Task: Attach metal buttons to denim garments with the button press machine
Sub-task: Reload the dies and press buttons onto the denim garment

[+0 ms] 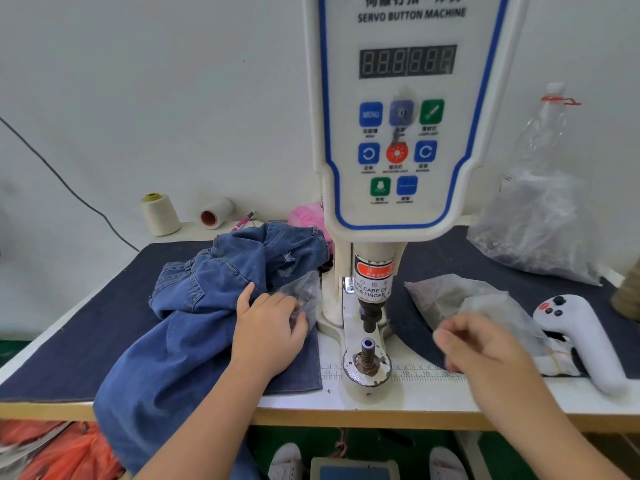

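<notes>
A plain white wall (138, 81) stands behind the table (450, 396). A thin black cable (62, 181) runs down the wall to the table's back left corner. The tabletop is white with a wooden front edge. The floor (277, 441) under it is green.

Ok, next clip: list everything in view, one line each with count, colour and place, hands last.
button press machine: one, white with blue trim, centre
lower die: one, dark metal, on the machine's base
denim garment: one, blue, left, hanging over the table edge
small plastic bags: two, clear, one left of the machine, one right
large plastic bag: one, clear, back right
thread cones: two, cream, back left, one upright, one lying
handheld controller: one, white, right
table: one, white with dark cloth
left hand: on the left bag and denim
right hand: blurred, by the right bag
</notes>
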Motion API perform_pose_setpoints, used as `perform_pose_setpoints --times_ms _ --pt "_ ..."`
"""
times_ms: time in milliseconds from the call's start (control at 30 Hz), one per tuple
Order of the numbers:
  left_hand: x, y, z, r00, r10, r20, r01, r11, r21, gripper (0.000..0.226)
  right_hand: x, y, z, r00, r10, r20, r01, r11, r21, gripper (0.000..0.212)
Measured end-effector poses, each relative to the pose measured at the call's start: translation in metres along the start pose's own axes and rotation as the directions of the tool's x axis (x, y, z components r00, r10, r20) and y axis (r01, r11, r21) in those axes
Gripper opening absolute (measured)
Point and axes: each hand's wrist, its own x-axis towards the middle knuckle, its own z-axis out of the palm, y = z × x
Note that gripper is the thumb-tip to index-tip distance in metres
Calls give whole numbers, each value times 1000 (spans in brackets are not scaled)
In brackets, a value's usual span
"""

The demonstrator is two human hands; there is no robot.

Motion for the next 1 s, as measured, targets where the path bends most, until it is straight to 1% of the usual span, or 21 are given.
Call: perform_pose_setpoints --times_ms 67,133,200,267,333,467,567,633,767,833,900,1000 --pt "0 -1 0 1000 -4 10 4 1000 0 30 -8 -11 21 981 112 158 -135 981 141 18" --pt "0 -1 -1 1000 -8 18 8 1000 0 31 -10 -19 39 952 182 245 -245 934 260 23" --pt "0 -1 0 1000 -7 18 7 1000 -4 28 -8 -23 54 938 248 243 -321 887 332 23" --pt "0 -2 0 1000 -4 11 4 1000 -8 27 -5 -25 61 934 292 204 -352 849 395 22" --pt "0 -2 1 1000 -6 3 6 1000 -10 26 -2 -24 64 939 300 168 -344 833 434 17" --pt "0 -2 2 1000 -1 -11 1 1000 -10 26 -1 -18 62 953 284 110 -299 808 508 18" --pt "0 -3 2 1000 -6 10 6 1000 -4 29 1 -14 62 958 266 109 -281 783 555 15" --pt "0 -3 2 1000 -9 18 9 1000 -4 30 2 -12 63 962 252 102 -265 786 559 10" --pt "0 -2 2 1000 -11 18 11 1000 -9 30 4 -11 63 979 189 77 -202 846 494 15" --pt "0 -2 2 1000 -13 18 13 1000 -7 29 5 -11 63 985 153 84 -174 856 487 19" --pt "0 -2 1 1000 -14 21 14 1000 -5 30 6 -11 64 984 147 106 -181 834 522 19" --pt "0 -2 1 1000 -12 20 12 1000 -2 31 5 -11 63 976 151 156 -216 760 614 15"
